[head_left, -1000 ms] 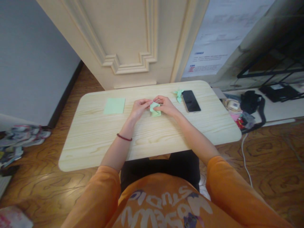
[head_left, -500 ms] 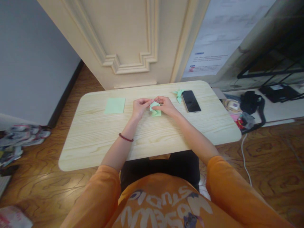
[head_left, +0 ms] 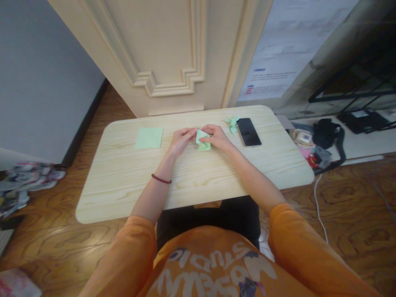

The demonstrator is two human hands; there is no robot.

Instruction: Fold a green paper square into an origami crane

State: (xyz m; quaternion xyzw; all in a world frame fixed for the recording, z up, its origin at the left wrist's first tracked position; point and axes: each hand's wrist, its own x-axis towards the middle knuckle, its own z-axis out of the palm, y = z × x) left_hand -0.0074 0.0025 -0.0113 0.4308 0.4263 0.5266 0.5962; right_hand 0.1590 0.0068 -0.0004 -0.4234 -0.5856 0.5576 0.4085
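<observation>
A partly folded piece of light green paper (head_left: 202, 140) sits between both hands over the middle of the pale wooden table (head_left: 123, 181). My left hand (head_left: 181, 140) pinches its left edge with closed fingers. My right hand (head_left: 217, 137) pinches its right side, fingers curled onto the paper. A dark red bracelet (head_left: 161, 179) circles my left wrist.
A flat green paper square (head_left: 149, 137) lies to the left of the hands. A finished green folded figure (head_left: 232, 123) and a black phone (head_left: 248, 131) lie to the right. Bags and a cable sit on the floor at right, and clutter lies at far left.
Both hands stay on the folded paper. The fingers have shifted slightly and the paper's upper flap now stands a little higher between them.
</observation>
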